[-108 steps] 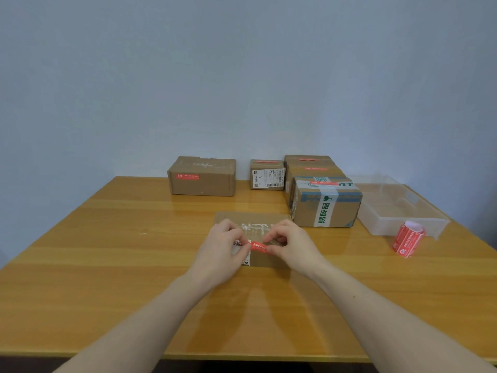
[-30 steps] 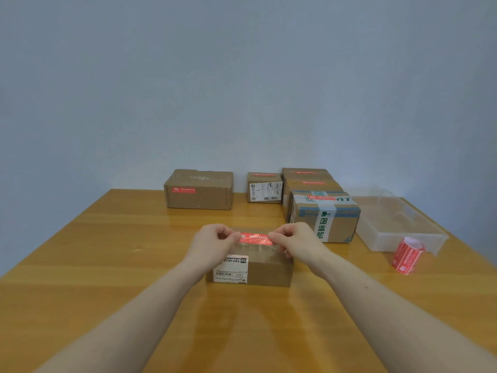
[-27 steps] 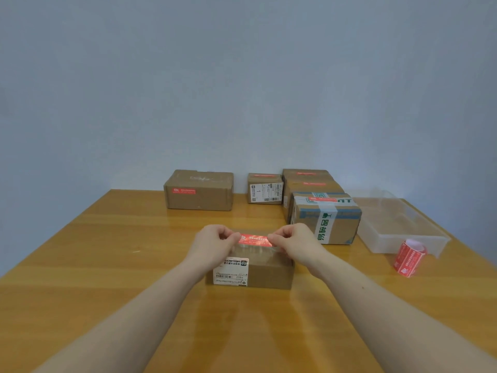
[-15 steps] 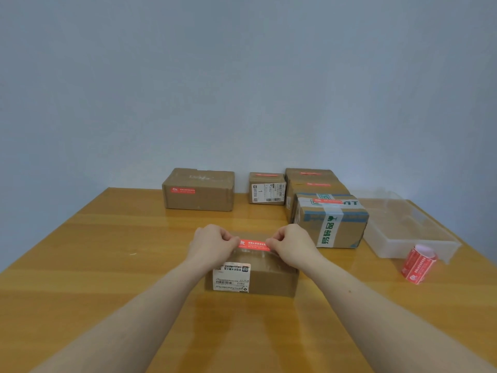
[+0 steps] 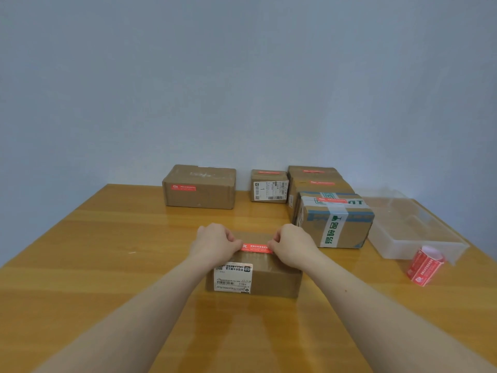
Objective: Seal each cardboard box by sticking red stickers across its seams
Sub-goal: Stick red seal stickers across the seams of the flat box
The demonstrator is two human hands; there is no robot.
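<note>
- We stand at a wooden table [image 5: 107, 265] set against a plain pale blue wall [image 5: 242, 76].
- A cardboard box [image 5: 269, 275] lies near the table's middle, a white label [image 5: 233, 277] on its near face.
- Our left hand [image 5: 215, 242] and right hand [image 5: 291, 244] reach forward with forearms almost level, knuckles up, fingers curled; each pinches one end of a red sticker [image 5: 256, 248] stretched along the box's top near edge.
- Five more boxes line the far edge, one with green-printed tape [image 5: 333, 227].
- Toward the right edge sit a clear plastic tray [image 5: 419, 238] and a sticker roll [image 5: 425, 266].
</note>
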